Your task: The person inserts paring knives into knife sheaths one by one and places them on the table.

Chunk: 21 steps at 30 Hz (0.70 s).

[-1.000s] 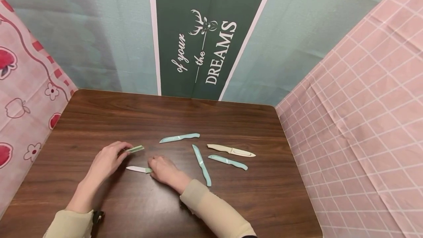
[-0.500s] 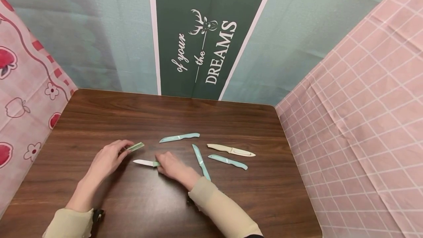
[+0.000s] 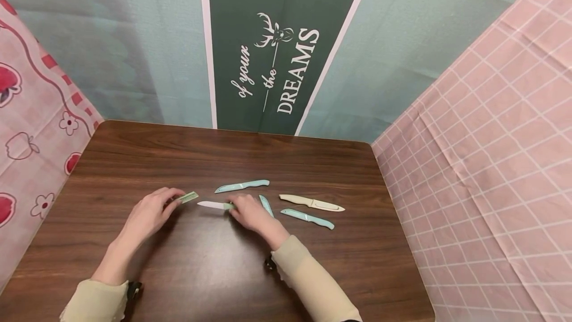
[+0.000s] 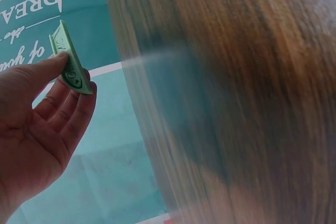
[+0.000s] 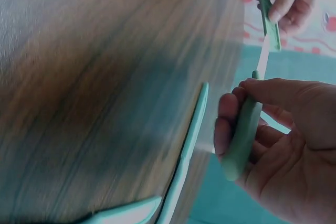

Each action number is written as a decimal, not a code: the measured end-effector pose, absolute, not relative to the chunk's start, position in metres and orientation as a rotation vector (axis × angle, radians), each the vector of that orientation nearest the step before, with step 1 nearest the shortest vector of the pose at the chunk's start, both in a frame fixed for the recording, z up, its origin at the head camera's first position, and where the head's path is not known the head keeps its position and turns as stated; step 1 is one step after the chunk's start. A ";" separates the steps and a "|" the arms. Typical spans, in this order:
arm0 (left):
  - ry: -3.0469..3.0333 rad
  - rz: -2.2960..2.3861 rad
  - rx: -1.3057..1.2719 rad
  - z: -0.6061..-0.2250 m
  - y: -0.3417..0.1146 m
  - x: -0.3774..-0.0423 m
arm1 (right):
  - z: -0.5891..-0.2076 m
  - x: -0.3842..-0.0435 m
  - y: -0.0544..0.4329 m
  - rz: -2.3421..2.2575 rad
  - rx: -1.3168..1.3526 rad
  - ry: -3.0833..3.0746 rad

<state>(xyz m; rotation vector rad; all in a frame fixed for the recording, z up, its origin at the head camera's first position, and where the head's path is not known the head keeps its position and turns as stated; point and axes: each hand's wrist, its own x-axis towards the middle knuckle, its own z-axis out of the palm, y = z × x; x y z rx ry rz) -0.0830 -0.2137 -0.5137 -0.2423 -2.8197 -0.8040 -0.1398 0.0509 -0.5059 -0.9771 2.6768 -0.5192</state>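
Note:
My left hand (image 3: 149, 212) pinches a green knife sheath (image 4: 71, 59) between thumb and fingers, its lettered side showing in the left wrist view. My right hand (image 3: 252, 212) grips the green handle of a paring knife (image 5: 244, 140). The knife's pale bare blade (image 3: 211, 205) points left toward the sheath's near end, with a small gap between them in the head view. A light-blue sheathed knife (image 3: 266, 204) lies partly hidden under my right hand and wrist. Just behind the blade lies another light-blue sheathed knife (image 3: 242, 186).
On the right of the brown wooden table (image 3: 357, 262) lie a cream sheathed knife (image 3: 312, 203) and a light-blue sheathed knife (image 3: 307, 218). Printed cloths hang along the back and both sides, including a pink checked one (image 3: 491, 163) at the right.
My right hand has moved right and away from me with the knife, bringing the blade level with the sheath. My left hand has shifted slightly right and turned the sheath.

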 end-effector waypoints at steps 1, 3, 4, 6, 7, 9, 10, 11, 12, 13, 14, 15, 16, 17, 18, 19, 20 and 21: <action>-2.817 -0.803 -0.243 -0.513 -0.213 -0.083 | -0.506 -0.141 0.053 -0.540 -0.970 2.679; -2.811 -0.802 -0.247 -0.513 -0.211 -0.084 | -0.505 -0.144 0.058 -0.570 -0.947 2.686; -2.809 -0.805 -0.248 -0.512 -0.210 -0.085 | -0.504 -0.145 0.060 -0.590 -0.931 2.687; -2.807 -0.816 -0.250 -0.511 -0.208 -0.086 | -0.504 -0.147 0.065 -0.622 -0.896 2.687; -2.807 -0.822 -0.254 -0.511 -0.206 -0.087 | -0.503 -0.147 0.067 -0.637 -0.882 2.690; -2.804 -0.837 -0.259 -0.510 -0.203 -0.088 | -0.501 -0.149 0.072 -0.667 -0.856 2.691; -2.799 -0.842 -0.264 -0.510 -0.201 -0.089 | -0.500 -0.149 0.074 -0.687 -0.847 2.689; -2.792 -0.846 -0.275 -0.509 -0.200 -0.090 | -0.500 -0.150 0.076 -0.702 -0.841 2.695; -2.785 -0.852 -0.287 -0.509 -0.198 -0.090 | -0.499 -0.150 0.078 -0.713 -0.834 2.702; -2.775 -0.853 -0.300 -0.508 -0.197 -0.091 | -0.497 -0.151 0.080 -0.724 -0.826 2.715; -2.764 -0.857 -0.313 -0.508 -0.195 -0.092 | -0.496 -0.152 0.082 -0.736 -0.815 2.722; -2.756 -0.860 -0.324 -0.508 -0.194 -0.092 | -0.496 -0.152 0.083 -0.748 -0.804 2.734; -2.749 -0.865 -0.336 -0.508 -0.193 -0.093 | -0.495 -0.153 0.085 -0.758 -0.793 2.746; -2.743 -0.870 -0.345 -0.507 -0.192 -0.093 | -0.494 -0.153 0.087 -0.768 -0.784 2.756; -2.742 -0.875 -0.349 -0.507 -0.191 -0.093 | -0.494 -0.153 0.089 -0.779 -0.777 2.764; -2.743 -0.880 -0.351 -0.507 -0.190 -0.093 | -0.493 -0.154 0.090 -0.791 -0.771 2.770; -2.745 -0.884 -0.352 -0.506 -0.190 -0.092 | -0.493 -0.154 0.092 -0.806 -0.768 2.769; -2.748 -0.887 -0.350 -0.506 -0.189 -0.092 | -0.493 -0.154 0.093 -0.815 -0.768 2.773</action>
